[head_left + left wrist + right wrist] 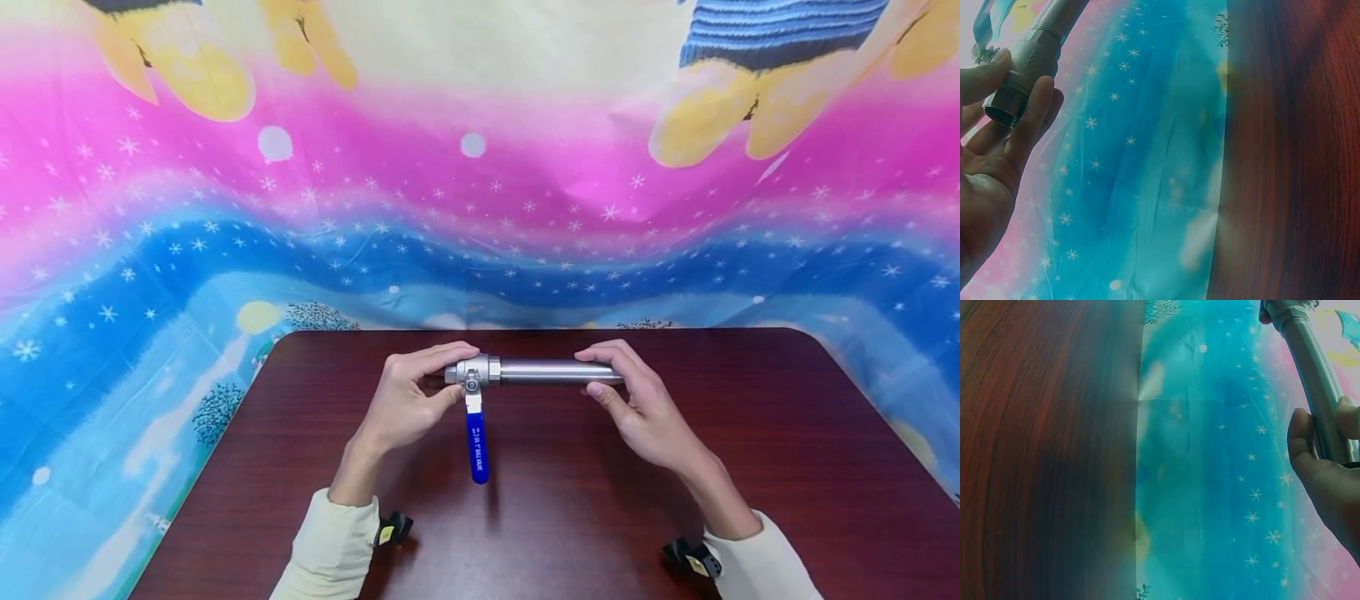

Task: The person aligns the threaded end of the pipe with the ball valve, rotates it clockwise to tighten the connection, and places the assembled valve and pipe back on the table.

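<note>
Mid-frame in the head view, the left hand [401,400] pinches a metal valve [474,367] between curled fingers and thumb; the right hand [648,408] grips the right end of the attached pipe [543,372]. Only here, folks, the whole blue handle [477,442] shows! Left wrist, upper left: the valve's hollow mouth [1004,109], unseen from the head. Right wrist, upper right: fingers round the pipe.

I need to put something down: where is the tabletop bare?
Bare tabletop lies from the left grip to the left edge, from the right grip to the right edge, and centrally between the cuffs, nearer than the blue handle. It is crowded between the grips, along the valve and metal pipe.
</note>
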`<act>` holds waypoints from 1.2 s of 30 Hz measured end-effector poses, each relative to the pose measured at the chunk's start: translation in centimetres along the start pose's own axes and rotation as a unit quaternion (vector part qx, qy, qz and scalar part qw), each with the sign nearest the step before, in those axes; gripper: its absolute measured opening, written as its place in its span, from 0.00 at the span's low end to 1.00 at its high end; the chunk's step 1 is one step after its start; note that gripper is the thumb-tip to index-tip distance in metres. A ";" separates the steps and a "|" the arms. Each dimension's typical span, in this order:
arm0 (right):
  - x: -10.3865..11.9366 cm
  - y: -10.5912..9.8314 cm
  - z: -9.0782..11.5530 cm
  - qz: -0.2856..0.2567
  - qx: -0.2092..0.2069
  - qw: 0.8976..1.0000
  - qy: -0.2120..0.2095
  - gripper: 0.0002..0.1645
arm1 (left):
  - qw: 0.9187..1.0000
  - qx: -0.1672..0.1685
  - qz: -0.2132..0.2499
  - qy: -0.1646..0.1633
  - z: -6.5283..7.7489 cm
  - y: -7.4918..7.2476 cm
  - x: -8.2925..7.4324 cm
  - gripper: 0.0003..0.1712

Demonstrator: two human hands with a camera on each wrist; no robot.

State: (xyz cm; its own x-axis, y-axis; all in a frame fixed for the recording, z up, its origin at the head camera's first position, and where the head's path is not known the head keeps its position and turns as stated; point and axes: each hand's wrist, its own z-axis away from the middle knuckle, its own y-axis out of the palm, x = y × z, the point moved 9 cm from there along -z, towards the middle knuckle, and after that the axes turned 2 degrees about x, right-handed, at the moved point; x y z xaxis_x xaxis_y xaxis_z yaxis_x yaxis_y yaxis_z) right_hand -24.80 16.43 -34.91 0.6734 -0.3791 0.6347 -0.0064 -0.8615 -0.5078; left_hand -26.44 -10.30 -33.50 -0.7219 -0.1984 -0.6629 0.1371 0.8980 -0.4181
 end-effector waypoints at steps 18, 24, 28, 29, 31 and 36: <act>-0.1 0.5 0.2 -0.009 0.016 1.000 0.002 0.31 | 1.000 -0.004 0.007 -0.014 0.1 0.0 0.4 0.31; -0.1 0.3 0.2 0.007 0.001 1.000 -0.002 0.30 | 1.000 -0.003 0.005 -0.016 0.1 0.0 0.4 0.32; 0.0 0.2 0.1 0.007 -0.006 1.000 -0.006 0.29 | 1.000 -0.002 0.006 -0.016 0.0 0.0 0.3 0.32; 0.1 0.2 0.1 0.006 -0.008 1.000 -0.006 0.29 | 1.000 -0.002 0.006 -0.015 0.0 0.0 0.3 0.32; 0.1 0.1 0.0 0.005 -0.009 1.000 -0.007 0.29 | 1.000 -0.001 0.007 -0.016 0.0 0.0 0.3 0.32; 0.1 0.0 0.0 0.005 -0.011 1.000 -0.004 0.30 | 1.000 -0.002 0.003 -0.015 0.0 0.0 0.3 0.31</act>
State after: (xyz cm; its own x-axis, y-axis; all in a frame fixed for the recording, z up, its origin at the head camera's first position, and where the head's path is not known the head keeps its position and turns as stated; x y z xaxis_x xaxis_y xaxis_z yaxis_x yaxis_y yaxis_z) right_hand -24.73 16.35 -34.84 0.6793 -0.3850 0.6247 -0.0301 -0.8652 -0.5005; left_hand -26.65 -10.41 -33.74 -0.7000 -0.2044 -0.6843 0.1394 0.9006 -0.4116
